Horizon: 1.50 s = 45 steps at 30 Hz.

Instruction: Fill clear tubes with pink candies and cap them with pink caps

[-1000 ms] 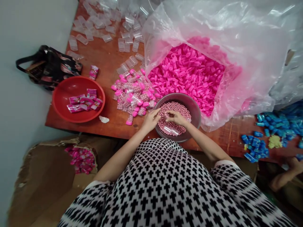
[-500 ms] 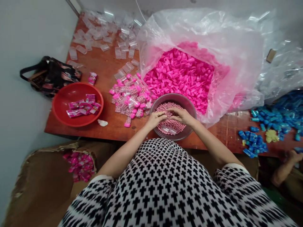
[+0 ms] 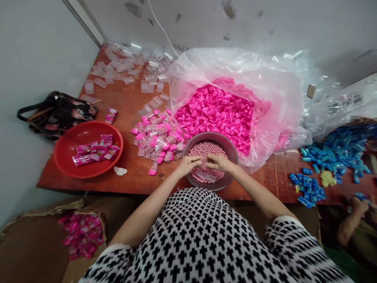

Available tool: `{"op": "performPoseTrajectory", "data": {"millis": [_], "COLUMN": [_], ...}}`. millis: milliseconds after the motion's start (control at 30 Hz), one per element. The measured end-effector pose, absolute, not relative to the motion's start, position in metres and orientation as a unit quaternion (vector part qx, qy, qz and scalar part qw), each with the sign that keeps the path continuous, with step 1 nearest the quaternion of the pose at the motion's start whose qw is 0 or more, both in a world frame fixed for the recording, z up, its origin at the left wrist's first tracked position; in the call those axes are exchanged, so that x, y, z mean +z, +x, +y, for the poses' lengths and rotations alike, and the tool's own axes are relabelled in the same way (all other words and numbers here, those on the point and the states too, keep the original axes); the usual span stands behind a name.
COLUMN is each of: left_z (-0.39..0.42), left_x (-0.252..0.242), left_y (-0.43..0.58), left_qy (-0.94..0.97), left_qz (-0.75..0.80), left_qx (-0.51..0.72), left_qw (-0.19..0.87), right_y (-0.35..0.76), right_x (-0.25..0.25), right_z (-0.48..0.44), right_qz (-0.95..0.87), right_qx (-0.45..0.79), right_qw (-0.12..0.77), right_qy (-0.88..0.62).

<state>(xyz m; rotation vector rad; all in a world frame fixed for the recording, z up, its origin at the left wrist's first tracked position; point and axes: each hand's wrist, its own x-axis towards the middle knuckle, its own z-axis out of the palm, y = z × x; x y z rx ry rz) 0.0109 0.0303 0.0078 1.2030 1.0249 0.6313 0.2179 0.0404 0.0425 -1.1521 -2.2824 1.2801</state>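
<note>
A dark round bowl (image 3: 234,155) holds pink beads (image 3: 206,148) and a clear plastic container (image 3: 204,176). Over the beads, my left hand (image 3: 190,164) and my right hand (image 3: 218,162) meet nearly fingertip to fingertip. Both have fingers closed around something small and clear between them, too small to make out. Left of the bowl lies a pile of clear containers filled with beads and fitted with pink caps (image 3: 160,137). Behind the bowl, a large plastic bag (image 3: 279,90) stands open, full of loose bright pink caps (image 3: 218,114).
A red bowl (image 3: 61,157) with pink packets, a black flowered bag (image 3: 70,112) and clear containers (image 3: 118,65) are on the left. Blue pieces (image 3: 309,188) lie at the right, near another person's hands (image 3: 357,206). Below left is a cardboard box (image 3: 32,243) of pink packets.
The view has tilted up, so the table appears lower and more wall shows. My hands remain over the bead bowl, with their fingertips closer together. The other person's hands show more at the right.
</note>
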Motion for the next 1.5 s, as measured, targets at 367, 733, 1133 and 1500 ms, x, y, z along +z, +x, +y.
{"op": "performPoseTrajectory", "data": {"millis": [367, 733, 1133, 1500], "left_z": [0.044, 0.037, 0.053, 0.038], "left_x": [0.015, 0.015, 0.029, 0.041], "left_y": [-0.007, -0.003, 0.008, 0.017], "left_qy": [0.566, 0.308, 0.471, 0.559], "left_qz": [0.515, 0.496, 0.557, 0.543], "left_qx": [0.305, 0.406, 0.426, 0.411], "left_qw": [0.567, 0.703, 0.536, 0.474], "right_y": [0.237, 0.222, 0.204, 0.206], "right_x": [0.053, 0.060, 0.084, 0.068], "right_z": [0.094, 0.229, 0.130, 0.066], "right_qz": [-0.787, -0.877, -0.829, -0.863], "right_qx": [0.292, -0.023, 0.325, 0.228], "right_qw": [0.069, 0.009, 0.210, 0.184], "right_qy": [-0.539, -0.479, -0.403, -0.412]}}
